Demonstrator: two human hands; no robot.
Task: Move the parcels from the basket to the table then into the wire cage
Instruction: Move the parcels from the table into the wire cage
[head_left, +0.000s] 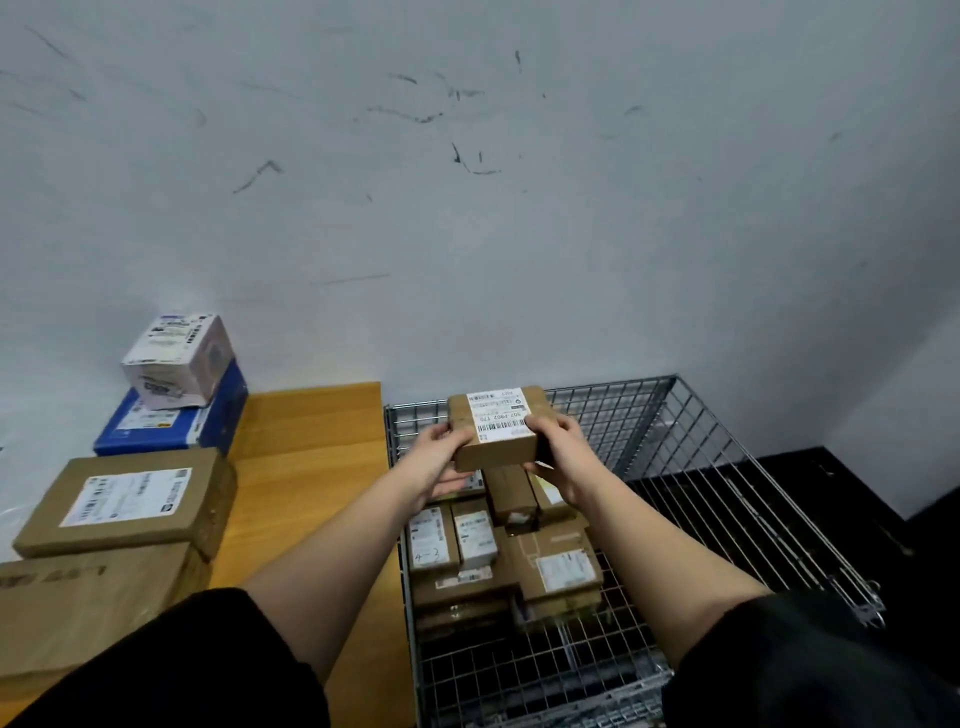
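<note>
I hold a small brown parcel (498, 427) with a white label above the wire cage (691, 447). My left hand (441, 457) grips its left side and my right hand (558, 457) grips its right side, thumbs on top. Below it, several brown parcels (550, 566) lie packed in the left part of the cage. The wooden table (311, 447) stands to the left of the cage. The basket is not in view.
On the table's left side lie a flat brown parcel (130, 499), a larger brown box (88, 608) nearer me, and a white box (179, 358) on a blue box (171, 426) at the back. A scuffed white wall rises behind. Dark floor lies to the right.
</note>
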